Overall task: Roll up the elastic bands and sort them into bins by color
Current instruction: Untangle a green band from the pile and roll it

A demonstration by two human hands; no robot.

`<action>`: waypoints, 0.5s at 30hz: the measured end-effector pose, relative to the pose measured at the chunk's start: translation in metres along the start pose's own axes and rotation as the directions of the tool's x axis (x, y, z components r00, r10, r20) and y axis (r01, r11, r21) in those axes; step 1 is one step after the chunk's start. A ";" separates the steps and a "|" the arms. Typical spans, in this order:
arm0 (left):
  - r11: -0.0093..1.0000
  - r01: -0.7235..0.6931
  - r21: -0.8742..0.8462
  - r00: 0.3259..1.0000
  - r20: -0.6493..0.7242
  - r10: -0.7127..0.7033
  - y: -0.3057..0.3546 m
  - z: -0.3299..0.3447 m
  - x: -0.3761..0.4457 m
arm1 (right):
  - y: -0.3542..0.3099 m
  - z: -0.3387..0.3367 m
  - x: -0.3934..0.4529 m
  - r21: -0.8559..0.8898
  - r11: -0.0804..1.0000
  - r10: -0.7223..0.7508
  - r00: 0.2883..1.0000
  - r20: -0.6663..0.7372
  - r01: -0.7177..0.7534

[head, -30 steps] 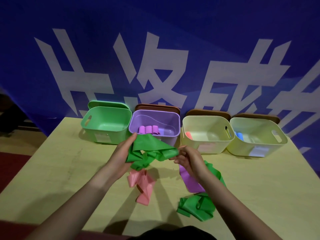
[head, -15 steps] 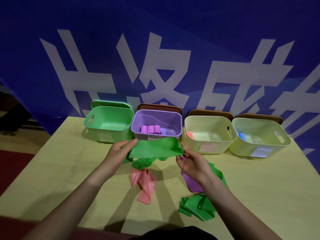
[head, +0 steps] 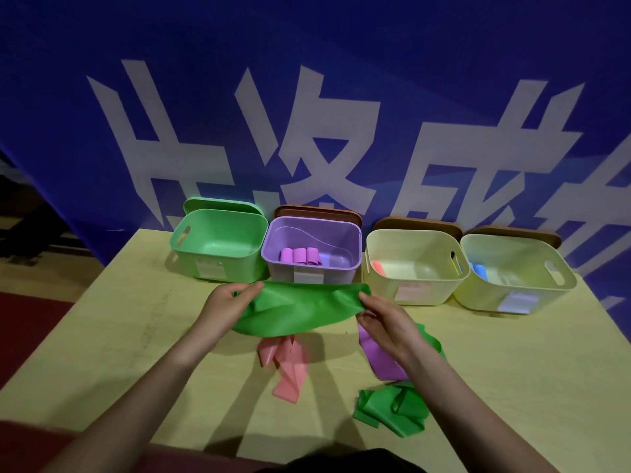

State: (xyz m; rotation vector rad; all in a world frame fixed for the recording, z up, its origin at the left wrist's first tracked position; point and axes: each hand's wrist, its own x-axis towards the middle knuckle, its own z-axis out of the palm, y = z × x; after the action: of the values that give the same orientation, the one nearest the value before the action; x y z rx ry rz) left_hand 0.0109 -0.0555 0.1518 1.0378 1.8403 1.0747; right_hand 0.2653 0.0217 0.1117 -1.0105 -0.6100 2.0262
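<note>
A green elastic band (head: 300,307) is stretched flat between my hands above the table. My left hand (head: 227,302) pinches its left end and my right hand (head: 382,319) pinches its right end. Below it lie a loose pink band (head: 285,365), a purple band (head: 382,361) partly under my right forearm, and another crumpled green band (head: 389,409). Four bins stand in a row at the back: a green bin (head: 218,245), a purple bin (head: 312,245) with three rolled purple bands, a cream bin (head: 415,264) with a pink roll, and a cream bin (head: 515,271) with a blue roll.
The yellow table (head: 119,336) ends at the left beside a red floor. A blue banner with white characters hangs right behind the bins. Bin lids lean behind each bin.
The green band was bunched in my hands; my hands have moved apart and spread it out flat. The camera view has shifted slightly.
</note>
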 end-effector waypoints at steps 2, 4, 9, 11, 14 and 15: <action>1.000 -0.013 0.017 1.000 0.022 0.012 0.001 0.002 -0.002 | 0.002 -0.005 0.000 -0.083 0.995 -0.049 0.999 -0.021 0.047; 1.000 -0.009 0.011 1.000 0.015 0.009 0.000 0.004 0.000 | 0.002 -0.009 -0.001 -0.095 0.992 -0.088 0.992 -0.090 0.080; 0.926 0.148 -0.349 0.988 0.001 -0.158 0.000 0.005 0.007 | 0.002 -0.025 -0.001 0.019 0.994 -0.101 0.981 -0.168 0.106; 0.730 0.162 -0.664 0.970 -0.030 -0.242 0.007 0.008 0.010 | 0.006 -0.033 0.001 -0.097 0.989 -0.136 0.948 -0.289 0.113; 0.509 0.160 -0.846 0.967 0.031 -0.253 0.027 0.014 0.002 | 0.015 -0.046 0.004 -0.354 0.931 -0.235 0.883 -0.406 0.085; 0.475 0.178 -0.862 0.968 0.067 -0.241 0.033 0.017 -0.001 | 0.018 -0.051 0.006 -0.411 0.908 -0.262 0.874 -0.410 0.080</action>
State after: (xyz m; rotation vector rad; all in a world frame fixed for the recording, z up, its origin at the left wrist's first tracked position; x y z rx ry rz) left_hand 0.0352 -0.0407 0.1761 0.1410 1.1107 1.6208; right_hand 0.2969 0.0195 0.0681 -1.5483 -0.8205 1.4557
